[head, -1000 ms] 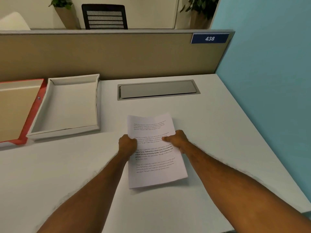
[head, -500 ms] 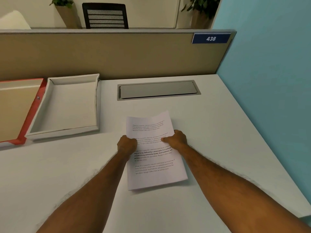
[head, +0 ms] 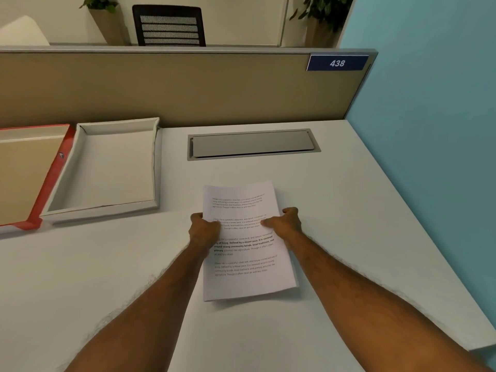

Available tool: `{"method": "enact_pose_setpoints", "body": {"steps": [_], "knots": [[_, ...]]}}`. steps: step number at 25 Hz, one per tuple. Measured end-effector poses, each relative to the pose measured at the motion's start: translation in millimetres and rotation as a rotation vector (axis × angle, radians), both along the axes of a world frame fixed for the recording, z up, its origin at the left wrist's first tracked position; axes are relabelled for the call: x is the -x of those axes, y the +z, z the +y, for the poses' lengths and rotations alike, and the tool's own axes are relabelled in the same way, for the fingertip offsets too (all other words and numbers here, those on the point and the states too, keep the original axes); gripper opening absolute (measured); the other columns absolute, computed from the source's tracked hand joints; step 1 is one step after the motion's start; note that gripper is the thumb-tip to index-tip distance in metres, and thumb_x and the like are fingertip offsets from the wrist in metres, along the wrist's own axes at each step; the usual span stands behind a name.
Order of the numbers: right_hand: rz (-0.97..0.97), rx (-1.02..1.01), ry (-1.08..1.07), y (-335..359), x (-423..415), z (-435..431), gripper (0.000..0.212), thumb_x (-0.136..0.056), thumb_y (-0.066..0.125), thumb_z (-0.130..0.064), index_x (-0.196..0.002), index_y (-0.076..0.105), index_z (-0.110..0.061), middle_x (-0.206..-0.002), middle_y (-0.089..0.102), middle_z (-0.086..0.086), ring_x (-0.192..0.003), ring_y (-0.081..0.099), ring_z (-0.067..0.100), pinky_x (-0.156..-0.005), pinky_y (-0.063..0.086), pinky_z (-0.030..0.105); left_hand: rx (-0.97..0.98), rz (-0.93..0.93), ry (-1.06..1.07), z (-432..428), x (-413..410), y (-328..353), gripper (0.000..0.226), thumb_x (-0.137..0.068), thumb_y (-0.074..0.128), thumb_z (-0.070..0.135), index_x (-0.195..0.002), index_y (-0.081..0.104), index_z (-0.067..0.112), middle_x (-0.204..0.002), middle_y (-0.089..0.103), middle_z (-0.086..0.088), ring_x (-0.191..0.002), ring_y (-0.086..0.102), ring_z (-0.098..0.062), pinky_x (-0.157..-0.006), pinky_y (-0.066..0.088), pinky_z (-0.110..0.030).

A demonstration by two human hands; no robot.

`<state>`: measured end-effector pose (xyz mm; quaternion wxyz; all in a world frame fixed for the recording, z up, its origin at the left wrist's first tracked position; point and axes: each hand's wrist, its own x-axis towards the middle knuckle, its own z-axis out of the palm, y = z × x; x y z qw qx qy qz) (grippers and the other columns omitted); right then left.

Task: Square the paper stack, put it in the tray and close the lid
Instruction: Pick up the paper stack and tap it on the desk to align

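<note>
A stack of white printed paper (head: 245,253) lies near the middle of the white desk, slightly turned. My left hand (head: 203,230) grips its left edge and my right hand (head: 285,222) grips its right edge, thumbs on top of the sheet. The white tray (head: 107,210) stands open and holds nothing, to the left and a bit farther back. Its red lid (head: 51,183) lies upside down beside it at the far left, showing a tan inside.
A grey cable hatch (head: 253,143) is set into the desk behind the paper. A tan partition (head: 174,87) bounds the back and a blue wall (head: 434,130) the right. The desk's right edge runs diagonally toward me.
The stack's sheets sit more evenly together and its far end has dropped flatter to the desk. Both hands kept their hold on its sides.
</note>
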<state>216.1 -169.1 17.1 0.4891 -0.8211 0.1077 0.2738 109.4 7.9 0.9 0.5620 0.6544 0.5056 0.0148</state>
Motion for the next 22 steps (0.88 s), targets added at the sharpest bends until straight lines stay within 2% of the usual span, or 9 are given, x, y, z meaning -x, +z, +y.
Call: {"method": "enact_pose_setpoints", "body": {"steps": [3,6,8,10,13,15,16,19,22], "knots": [[0.137,-0.106,-0.067,-2.2,-4.3,-1.8,0.058,-0.072,0.084,-0.013,-0.119,0.059,0.010,-0.117,0.069,0.020,-0.102,0.070,0.038,-0.089,0.058,0.052,0.134,-0.041,0.035,2.7,0.8,-0.6,0.037,-0.092,0.057,0.019,-0.124,0.055,0.001,-0.107,0.065,-0.011,-0.080,0.063,-0.025,-0.062,0.050,-0.033],[0.156,-0.131,-0.018,-2.6,-3.2,-2.5,0.040,-0.082,0.076,-0.010,-0.115,0.064,0.010,-0.114,0.070,0.024,-0.101,0.070,0.040,-0.090,0.056,0.055,0.147,-0.068,-0.023,3.2,1.4,-0.8,0.039,-0.097,0.052,0.023,-0.129,0.053,-0.001,-0.111,0.064,-0.012,-0.089,0.063,-0.029,-0.066,0.051,-0.035],[0.064,-0.110,0.033,-1.2,0.8,-2.3,0.031,-0.087,0.070,-0.011,-0.112,0.067,0.007,-0.113,0.071,0.023,-0.099,0.070,0.038,-0.090,0.057,0.053,0.068,-0.088,-0.043,0.7,6.0,0.2,0.041,-0.099,0.051,0.024,-0.131,0.050,0.000,-0.121,0.062,-0.015,-0.099,0.063,-0.030,-0.076,0.053,-0.039],[-0.055,-0.076,0.098,5.5,7.4,-4.3,0.028,-0.090,0.067,-0.016,-0.111,0.066,0.002,-0.113,0.072,0.019,-0.098,0.070,0.035,-0.090,0.058,0.049,-0.015,-0.157,-0.062,-2.8,17.2,6.0,0.038,-0.100,0.050,0.026,-0.128,0.046,0.002,-0.124,0.060,-0.015,-0.101,0.062,-0.028,-0.078,0.053,-0.037],[-0.238,-0.106,0.150,26.6,19.6,-6.5,0.032,-0.091,0.065,-0.023,-0.117,0.059,-0.003,-0.117,0.069,0.013,-0.101,0.068,0.029,-0.090,0.056,0.044,-0.191,-0.375,-0.111,-2.1,37.3,30.8,0.025,-0.099,0.051,0.028,-0.117,0.042,0.011,-0.109,0.060,-0.003,-0.096,0.065,-0.023,-0.064,0.053,-0.021],[-0.348,-0.187,0.155,44.9,26.1,-6.8,0.032,-0.092,0.065,-0.025,-0.118,0.054,-0.009,-0.116,0.067,0.008,-0.103,0.066,0.027,-0.090,0.056,0.045,-0.311,-0.507,-0.132,1.6,44.5,57.2,0.021,-0.099,0.051,0.029,-0.113,0.040,0.018,-0.100,0.056,0.010,-0.088,0.065,-0.009,-0.054,0.051,-0.012],[-0.403,-0.238,0.165,53.2,28.9,-6.9,0.029,-0.093,0.064,-0.025,-0.116,0.052,-0.012,-0.114,0.066,0.006,-0.101,0.067,0.025,-0.088,0.057,0.044,-0.348,-0.586,-0.149,3.5,46.9,69.2,0.022,-0.098,0.051,0.030,-0.113,0.040,0.019,-0.100,0.055,0.012,-0.085,0.065,-0.006,-0.055,0.051,-0.010],[-0.530,-0.344,0.219,73.2,40.6,-5.9,0.024,-0.094,0.063,-0.026,-0.113,0.048,-0.020,-0.107,0.065,-0.002,-0.098,0.068,0.021,-0.081,0.061,0.038,-0.373,-0.780,-0.186,5.3,58.6,90.5,0.019,-0.096,0.049,0.028,-0.112,0.040,0.026,-0.105,0.057,0.012,-0.089,0.066,0.004,-0.062,0.054,-0.014],[-0.581,-0.404,0.220,77.2,47.8,-3.3,0.025,-0.095,0.062,-0.027,-0.115,0.047,-0.026,-0.106,0.065,-0.008,-0.097,0.070,0.019,-0.079,0.062,0.037,-0.387,-0.833,-0.213,4.2,70.3,90.8,0.019,-0.096,0.049,0.031,-0.111,0.040,0.037,-0.106,0.058,0.022,-0.093,0.065,0.000,-0.069,0.058,-0.023]]}}
